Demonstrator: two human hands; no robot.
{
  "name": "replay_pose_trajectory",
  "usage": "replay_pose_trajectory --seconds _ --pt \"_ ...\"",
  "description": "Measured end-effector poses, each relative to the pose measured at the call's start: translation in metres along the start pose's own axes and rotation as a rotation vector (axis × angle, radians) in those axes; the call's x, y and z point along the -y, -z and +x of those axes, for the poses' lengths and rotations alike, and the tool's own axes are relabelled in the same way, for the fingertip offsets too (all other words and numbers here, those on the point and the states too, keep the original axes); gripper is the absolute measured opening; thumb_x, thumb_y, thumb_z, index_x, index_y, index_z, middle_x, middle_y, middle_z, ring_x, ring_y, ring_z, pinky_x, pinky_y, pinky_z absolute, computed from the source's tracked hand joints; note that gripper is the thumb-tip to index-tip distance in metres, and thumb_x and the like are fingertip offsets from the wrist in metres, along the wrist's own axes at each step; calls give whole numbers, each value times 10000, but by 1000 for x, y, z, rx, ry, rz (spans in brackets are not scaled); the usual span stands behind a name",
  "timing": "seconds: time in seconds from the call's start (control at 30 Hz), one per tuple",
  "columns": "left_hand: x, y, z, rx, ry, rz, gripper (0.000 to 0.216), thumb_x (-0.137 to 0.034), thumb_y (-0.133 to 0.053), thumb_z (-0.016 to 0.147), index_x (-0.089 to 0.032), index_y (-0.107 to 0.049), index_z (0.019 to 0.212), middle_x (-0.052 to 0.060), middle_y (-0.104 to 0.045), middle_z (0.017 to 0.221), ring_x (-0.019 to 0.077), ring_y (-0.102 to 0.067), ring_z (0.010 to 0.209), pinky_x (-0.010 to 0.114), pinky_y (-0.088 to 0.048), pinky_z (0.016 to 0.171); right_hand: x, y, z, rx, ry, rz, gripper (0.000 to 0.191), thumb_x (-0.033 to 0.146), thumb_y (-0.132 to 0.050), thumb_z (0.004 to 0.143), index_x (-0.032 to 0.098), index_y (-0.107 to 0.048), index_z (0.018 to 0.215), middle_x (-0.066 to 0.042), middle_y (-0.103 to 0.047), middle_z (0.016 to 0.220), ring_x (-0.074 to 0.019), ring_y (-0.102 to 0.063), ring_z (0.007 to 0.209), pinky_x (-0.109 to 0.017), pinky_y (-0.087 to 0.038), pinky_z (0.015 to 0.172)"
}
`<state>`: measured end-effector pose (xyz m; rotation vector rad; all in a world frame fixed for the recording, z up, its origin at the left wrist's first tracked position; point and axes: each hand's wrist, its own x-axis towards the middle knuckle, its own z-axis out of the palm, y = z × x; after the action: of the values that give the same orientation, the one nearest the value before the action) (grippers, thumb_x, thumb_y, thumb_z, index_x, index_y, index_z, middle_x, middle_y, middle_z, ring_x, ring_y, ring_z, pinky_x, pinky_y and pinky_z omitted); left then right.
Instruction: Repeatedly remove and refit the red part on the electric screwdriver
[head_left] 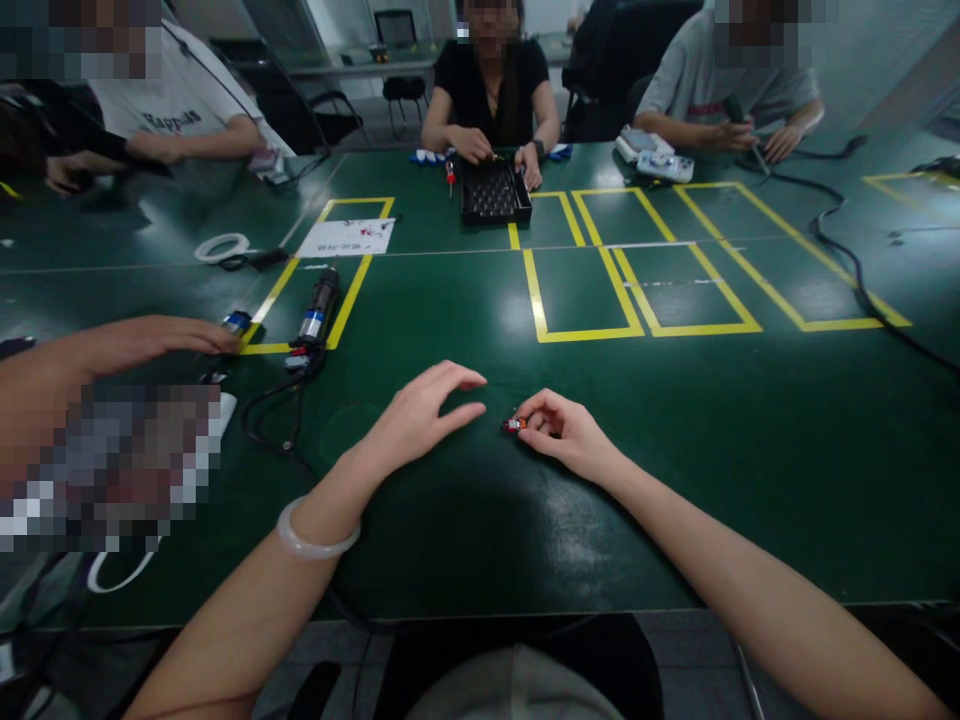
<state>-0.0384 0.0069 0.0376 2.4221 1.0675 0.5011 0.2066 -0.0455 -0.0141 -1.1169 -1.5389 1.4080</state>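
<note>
And there was the right hand (pixel 566 432), curled low on the green table (pixel 675 480), thumb and forefinger pinched on a small red part (pixel 514 425); the part sat right at the fingertips, touching the table or just above it, too small to tell which; the left hand (pixel 420 415) lay released just beside it, fingers arched and spread, grasping nothing, a pale bracelet (pixel 315 535) on its wrist. By the look of it the part was light and stiff, with a glint of metal at one end; tiny enough to slip or roll away, so a fingertip pinch across its red body seemed the only sound hold. Now the count: one red part in view, two hands of the wearer; one black tray (pixel 493 192) far across the table, one dark cylindrical tool (pixel 319 305) to the left inside a yellow outline, one white ring (pixel 222 247), one sheet of paper (pixel 346 238); one co-worker's hand (pixel 161 338) flat on the table at left, and three people seated along the far side.
</note>
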Motion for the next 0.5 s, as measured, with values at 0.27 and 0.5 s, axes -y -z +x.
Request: replay_pose_trajectory --seconds 0.27,0.5 --pt "124 74 -32 -234 760 508 739 -471 -596 871 -64 -366 1444 249 -288 1550 441 -335 1368 578 -340 1056 3 0 1 -13 17 -41 249 275 -665 813 170 -599 1029 15 -585 753 -89 -520 606 -225 -425 564" --pt "159 88 -45 -135 894 493 605 -496 -624 826 -112 -525 1283 211 -548 1295 399 -570 1138 469 -456 897 2 1 1 5 -3 -63 238 289 -654 824 167 -634 1028 22 -576 712 -90 -497 583 -227 -407 550"
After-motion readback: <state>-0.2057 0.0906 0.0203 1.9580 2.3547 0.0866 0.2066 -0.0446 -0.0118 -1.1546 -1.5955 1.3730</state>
